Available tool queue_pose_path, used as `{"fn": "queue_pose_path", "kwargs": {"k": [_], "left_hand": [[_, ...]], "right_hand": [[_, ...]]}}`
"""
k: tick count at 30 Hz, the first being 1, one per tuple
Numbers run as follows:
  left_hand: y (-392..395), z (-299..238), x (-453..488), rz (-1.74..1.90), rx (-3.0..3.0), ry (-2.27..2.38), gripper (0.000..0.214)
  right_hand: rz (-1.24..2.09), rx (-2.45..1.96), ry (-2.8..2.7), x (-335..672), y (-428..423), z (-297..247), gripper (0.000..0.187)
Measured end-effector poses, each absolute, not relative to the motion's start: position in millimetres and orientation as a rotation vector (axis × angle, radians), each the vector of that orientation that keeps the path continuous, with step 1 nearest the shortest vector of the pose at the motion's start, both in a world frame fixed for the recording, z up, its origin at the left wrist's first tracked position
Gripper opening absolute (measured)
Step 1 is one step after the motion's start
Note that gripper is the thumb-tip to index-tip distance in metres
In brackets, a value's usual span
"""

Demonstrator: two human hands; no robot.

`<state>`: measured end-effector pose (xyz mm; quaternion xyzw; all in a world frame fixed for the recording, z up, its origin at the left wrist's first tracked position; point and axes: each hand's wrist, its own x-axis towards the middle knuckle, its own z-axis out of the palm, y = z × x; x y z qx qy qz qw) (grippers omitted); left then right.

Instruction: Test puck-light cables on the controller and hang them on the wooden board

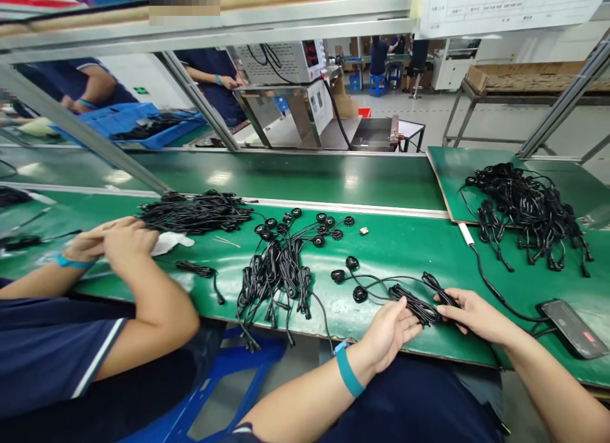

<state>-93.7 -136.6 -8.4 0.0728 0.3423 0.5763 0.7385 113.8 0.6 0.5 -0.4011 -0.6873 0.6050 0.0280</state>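
My left hand (388,333) is turned palm up at the table's front edge, its fingers stretched out and touching a coiled black cable (415,305). My right hand (474,314) pinches another coiled black cable (437,286) between thumb and fingers, close beside the first. Thin leads run left from these coils to round black heads (360,294) lying on the green table. Further left lies a pile of coiled cables (274,268) with similar round heads. Whether the leads by my hands belong to both coils is unclear.
A co-worker's hands (126,236) are at the left, by a cable heap (197,211). More cables (524,208) lie on a raised board (443,176) at right. A dark device with a wire (574,328) sits near the right edge. A metal frame (305,20) crosses above.
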Motion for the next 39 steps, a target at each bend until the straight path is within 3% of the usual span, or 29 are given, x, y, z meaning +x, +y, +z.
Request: {"fn": "queue_pose_path", "kwargs": {"k": [3, 7, 9, 12, 15, 22, 30, 34, 39], "left_hand": [[-146.2, -3.6, -100.0, 1.154, 0.209, 0.792, 0.052], [-161.7, 2.5, -126.5, 0.991, 0.492, 0.958, 0.049], [-161.2, 6.0, -151.9, 1.098, 0.766, 1.190, 0.041], [-145.7, 8.1, -199.6, 1.368, 1.169, 1.720, 0.033], [-123.1, 2.1, -239.6, 1.383, 1.327, 2.005, 0.033], [-97.2, -19.6, -257.7, 0.984, 1.351, 1.957, 0.031], [-54.9, -19.8, -258.2, 1.062, 1.232, 2.066, 0.033], [-59.4, -23.8, -267.3, 1.097, 1.217, 2.117, 0.029], [-106.3, -23.5, -276.9, 1.165, 1.213, 2.072, 0.044]], "right_hand": [[1.402, -1.320, -2.264, 122.5, 9.0, -6.3, 0.055], [0.504, -1.294, -2.359, 122.6, -2.0, -12.1, 0.050], [0.353, -1.162, -2.425, 116.4, -13.1, -12.2, 0.043], [0.475, -0.969, -2.562, 101.9, -24.8, -15.0, 0.034], [0.534, -0.930, -2.623, 88.6, -25.0, -22.9, 0.028], [0.645, -0.975, -2.604, 76.7, -13.9, -12.5, 0.018], [0.229, -0.977, -2.615, 50.3, 40.0, 18.5, 0.020], [0.262, -0.940, -2.617, 53.4, 24.0, 6.9, 0.016], [0.563, -0.954, -2.774, 69.5, -31.0, -9.2, 0.039]]}}
